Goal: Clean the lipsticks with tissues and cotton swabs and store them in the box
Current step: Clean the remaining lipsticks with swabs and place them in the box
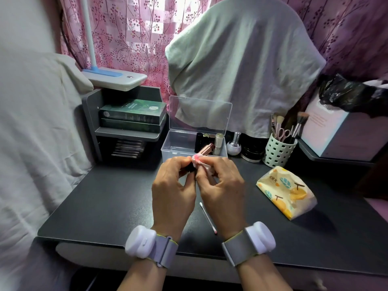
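- The left hand is curling its fingers around the dark base of a rose-gold lipstick, holding it above the black desk with the tube pointing away toward the box.
- The right hand is pinching a crumpled tissue, stained pink, between thumb and fingertips and pressing it against the lipstick where the two hands are meeting.
- A clear plastic box is standing just beyond the hands with its hinged lid tilted up and open; several lipsticks are standing upright in its right part.
- A cotton swab, with a pink tip at its near end, is lying on the desk between the two wrists.
- A printed tissue pack is lying on the desk to the right of the hands, well apart from them.
- A white perforated cup is holding makeup brushes and scissors right of the box, with a small round bottle standing between them.
- Each wrist is wearing a grey band carrying a white round device.
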Demonstrator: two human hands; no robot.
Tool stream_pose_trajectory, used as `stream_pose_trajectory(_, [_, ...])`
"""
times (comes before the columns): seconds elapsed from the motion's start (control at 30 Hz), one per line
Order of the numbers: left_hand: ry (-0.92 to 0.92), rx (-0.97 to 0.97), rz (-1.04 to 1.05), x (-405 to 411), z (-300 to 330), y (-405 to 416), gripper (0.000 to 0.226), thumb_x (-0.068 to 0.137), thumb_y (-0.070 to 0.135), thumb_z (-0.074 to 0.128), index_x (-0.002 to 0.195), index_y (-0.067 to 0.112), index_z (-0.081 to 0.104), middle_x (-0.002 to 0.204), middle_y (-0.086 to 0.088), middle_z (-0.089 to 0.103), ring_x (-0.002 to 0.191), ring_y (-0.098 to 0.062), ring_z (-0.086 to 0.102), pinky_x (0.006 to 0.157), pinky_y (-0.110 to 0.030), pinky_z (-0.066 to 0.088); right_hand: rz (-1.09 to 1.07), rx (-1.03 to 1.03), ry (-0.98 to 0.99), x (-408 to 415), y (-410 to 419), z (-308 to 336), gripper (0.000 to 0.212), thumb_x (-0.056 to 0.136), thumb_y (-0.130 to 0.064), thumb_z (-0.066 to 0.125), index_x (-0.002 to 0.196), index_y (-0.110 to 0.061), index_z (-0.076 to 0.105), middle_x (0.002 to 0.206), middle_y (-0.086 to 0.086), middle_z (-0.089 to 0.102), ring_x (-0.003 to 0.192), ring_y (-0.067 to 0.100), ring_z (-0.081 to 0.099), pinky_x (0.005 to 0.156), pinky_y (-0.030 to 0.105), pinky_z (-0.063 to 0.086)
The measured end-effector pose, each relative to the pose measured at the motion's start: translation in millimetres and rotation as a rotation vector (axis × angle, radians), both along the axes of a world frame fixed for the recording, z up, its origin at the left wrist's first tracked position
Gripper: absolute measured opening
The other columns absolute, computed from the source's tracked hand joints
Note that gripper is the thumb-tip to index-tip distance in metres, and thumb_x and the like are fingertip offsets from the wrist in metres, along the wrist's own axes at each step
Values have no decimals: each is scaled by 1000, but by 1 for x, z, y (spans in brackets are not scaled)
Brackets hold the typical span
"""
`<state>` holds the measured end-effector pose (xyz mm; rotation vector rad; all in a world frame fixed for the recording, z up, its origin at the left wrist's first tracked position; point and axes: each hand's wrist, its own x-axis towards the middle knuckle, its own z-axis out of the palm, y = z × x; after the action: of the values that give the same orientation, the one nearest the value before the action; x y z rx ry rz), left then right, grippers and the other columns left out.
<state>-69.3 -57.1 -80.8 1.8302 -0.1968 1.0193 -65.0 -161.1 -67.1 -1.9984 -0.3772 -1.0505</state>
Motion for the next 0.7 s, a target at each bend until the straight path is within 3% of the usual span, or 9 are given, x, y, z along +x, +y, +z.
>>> stream_pose_trajectory(0.27, [-68, 65, 53, 0, 5, 1, 24, 80, -4, 78, 98, 8, 69, 100, 6, 65, 90, -19, 67, 85, -25, 56, 9, 8, -28, -2, 1, 4, 17, 91, -16, 71, 106, -23, 75, 97, -12, 69, 92, 12, 62, 86, 29, 51])
stream_pose_trajectory(0.47, [-95, 58, 62, 0, 2, -2, 22, 81, -1, 80, 99, 8, 71, 102, 3, 68, 92, -19, 69, 84, -36, 59, -102, 18, -19, 10, -4, 11, 16, 95, -22, 66, 107, -23, 75, 93, -8, 69, 89, 12, 61, 83, 34, 52])
stream_pose_trajectory(0.7, [-104, 86, 85, 2, -1, -1, 18, 81, 1, 80, 97, 6, 72, 102, 1, 69, 92, -18, 68, 82, -34, 59, -123, 20, 18, 6, -4, 7, 15, 95, -21, 67, 107, -25, 75, 94, -10, 68, 90, 12, 61, 83, 31, 51])
